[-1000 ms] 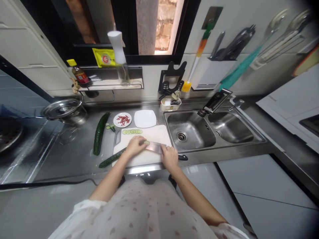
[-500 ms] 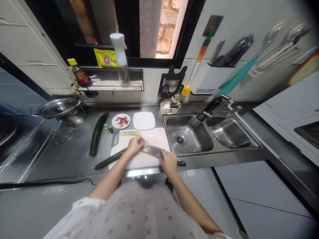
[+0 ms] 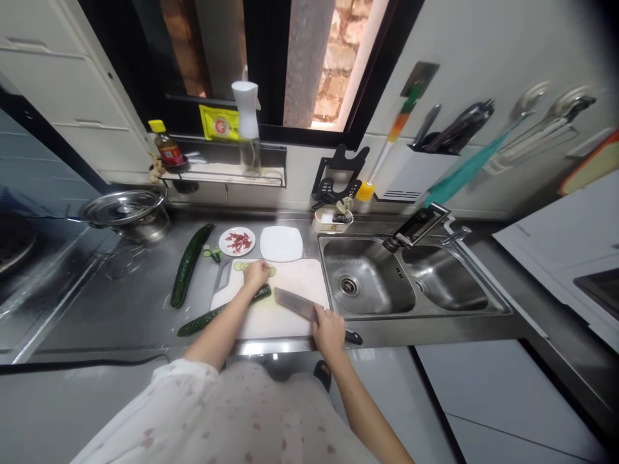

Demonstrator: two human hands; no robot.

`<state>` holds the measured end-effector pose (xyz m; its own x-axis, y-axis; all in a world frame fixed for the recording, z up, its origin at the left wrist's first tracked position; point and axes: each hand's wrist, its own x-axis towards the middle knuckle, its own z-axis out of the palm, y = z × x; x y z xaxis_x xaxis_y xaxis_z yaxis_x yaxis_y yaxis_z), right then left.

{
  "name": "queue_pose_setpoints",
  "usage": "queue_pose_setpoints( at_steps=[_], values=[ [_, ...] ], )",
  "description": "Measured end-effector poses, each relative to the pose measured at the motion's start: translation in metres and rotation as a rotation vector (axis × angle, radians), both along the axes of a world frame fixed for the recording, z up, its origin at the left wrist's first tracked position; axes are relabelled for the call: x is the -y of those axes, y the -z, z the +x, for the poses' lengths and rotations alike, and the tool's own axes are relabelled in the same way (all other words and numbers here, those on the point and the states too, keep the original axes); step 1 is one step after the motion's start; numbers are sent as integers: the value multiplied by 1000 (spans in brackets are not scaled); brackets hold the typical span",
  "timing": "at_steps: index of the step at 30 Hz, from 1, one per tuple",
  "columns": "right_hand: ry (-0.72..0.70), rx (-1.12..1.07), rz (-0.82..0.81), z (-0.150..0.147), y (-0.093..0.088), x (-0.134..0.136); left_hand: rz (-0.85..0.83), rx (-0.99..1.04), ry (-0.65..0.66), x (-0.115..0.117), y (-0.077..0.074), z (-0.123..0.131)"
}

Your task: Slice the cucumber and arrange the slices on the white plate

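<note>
My left hand (image 3: 256,275) is over the back of the white cutting board (image 3: 294,277), its fingertips pinched on a pale green cucumber slice (image 3: 272,271). This slice is at the right end of a row of cucumber slices (image 3: 238,265), partly covered by my hand. Under my left forearm lies a cut cucumber (image 3: 200,321), its cut end on the board. My right hand (image 3: 329,330) grips a kitchen knife (image 3: 296,303) by its black handle. The blade points left over the board, apart from the cucumber.
A whole cucumber (image 3: 191,265) and small cucumber pieces (image 3: 211,252) lie left of the board. Behind it are a plate of chopped red bits (image 3: 236,241) and a white square plate (image 3: 281,243). The double sink (image 3: 367,277) borders the right; a lidded pot (image 3: 126,216) stands far left.
My left hand has carried the slice from beside the blade back to the row. The cucumber's cut end now shows beside the knife. The whole view has shifted slightly.
</note>
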<state>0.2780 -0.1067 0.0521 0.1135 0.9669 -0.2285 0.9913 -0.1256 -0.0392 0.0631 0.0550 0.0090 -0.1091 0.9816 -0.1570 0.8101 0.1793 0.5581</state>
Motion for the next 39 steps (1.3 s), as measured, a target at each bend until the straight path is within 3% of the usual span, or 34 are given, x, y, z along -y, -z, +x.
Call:
queue_pose_setpoints(
  at_steps=[14,29,34,39],
  values=[
    [14,-20,-16,2,0,-3,63,-175,144,-11,2,7],
    [22,-7,-29,1,-3,-3,83,-240,174,-11,4,9],
    [20,-25,-16,2,-4,-3,33,-114,126,-15,1,0],
    [52,-86,8,6,-2,-4,129,167,-39,-9,-10,-38]
  ],
)
